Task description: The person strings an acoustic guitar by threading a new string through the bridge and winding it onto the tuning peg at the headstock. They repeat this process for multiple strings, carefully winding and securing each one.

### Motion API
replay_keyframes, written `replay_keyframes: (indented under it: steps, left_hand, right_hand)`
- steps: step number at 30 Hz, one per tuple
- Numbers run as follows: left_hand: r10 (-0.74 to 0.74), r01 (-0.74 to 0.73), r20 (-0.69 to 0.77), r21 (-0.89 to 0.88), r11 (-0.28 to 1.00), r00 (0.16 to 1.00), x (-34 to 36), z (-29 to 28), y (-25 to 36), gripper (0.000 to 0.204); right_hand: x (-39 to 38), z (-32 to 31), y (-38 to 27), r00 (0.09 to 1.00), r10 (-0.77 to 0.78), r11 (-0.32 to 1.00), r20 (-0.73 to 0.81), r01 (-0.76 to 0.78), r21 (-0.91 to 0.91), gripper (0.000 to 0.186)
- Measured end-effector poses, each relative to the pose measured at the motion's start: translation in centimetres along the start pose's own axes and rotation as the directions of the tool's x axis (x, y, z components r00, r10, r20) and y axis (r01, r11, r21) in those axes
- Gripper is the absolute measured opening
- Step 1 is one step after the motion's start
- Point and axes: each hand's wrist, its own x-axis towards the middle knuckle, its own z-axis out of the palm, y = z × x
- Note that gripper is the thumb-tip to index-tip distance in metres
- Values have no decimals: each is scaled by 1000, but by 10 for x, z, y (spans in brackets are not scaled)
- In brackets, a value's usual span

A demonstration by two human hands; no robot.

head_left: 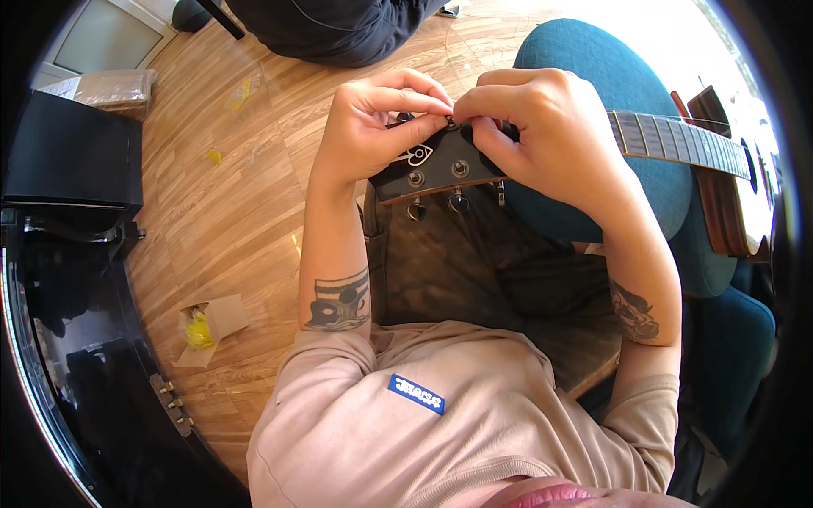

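Observation:
A black guitar headstock (436, 178) lies above my lap, with metal tuning posts and pegs; the fretted neck (669, 140) runs right across a teal chair cushion (610, 59) to the guitar body (735, 220). My left hand (377, 127) pinches with thumb and index finger at a top tuning post (450, 123). My right hand (542, 127) is closed beside it, its fingertips meeting my left ones at that post, hiding part of the headstock. What small thing the fingertips hold is hidden.
A black piano (59, 322) and black box-shaped object (68, 152) stand left, near a wrapped package (127, 91). An opened paper packet (220, 317) with yellow material and yellow scraps (214, 157) lie on the wooden floor. A person's dark-clothed legs (330, 25) are at the top.

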Motion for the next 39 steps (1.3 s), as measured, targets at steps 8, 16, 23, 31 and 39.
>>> replay_keyframes:
  steps: [8, 16, 23, 31, 39]
  left_hand:
    - [-98, 97, 127, 16, 995, 987, 1, -10, -3, 21]
    - [-193, 205, 169, -55, 977, 966, -3, -9, -3, 22]
    - [-421, 419, 193, 53, 906, 886, 13, -25, -21, 26]
    - [-386, 422, 393, -7, 907, 835, 27, -30, -32, 23]
    - [-524, 587, 315, -147, 796, 791, 18, -35, -40, 24]
  right_hand:
    - [-5, -2, 1, 1000, -23, 999, 15, 22, 46, 11]
    - [-8, 5, 3, 999, -23, 999, 49, 21, 38, 12]
    - [-8, 6, 6, 998, 5, 999, 68, -7, 32, 11]
    - [-8, 5, 5, 997, 5, 999, 76, -9, 45, 10]
    - [-10, 6, 5, 999, -17, 998, 42, 14, 55, 10]
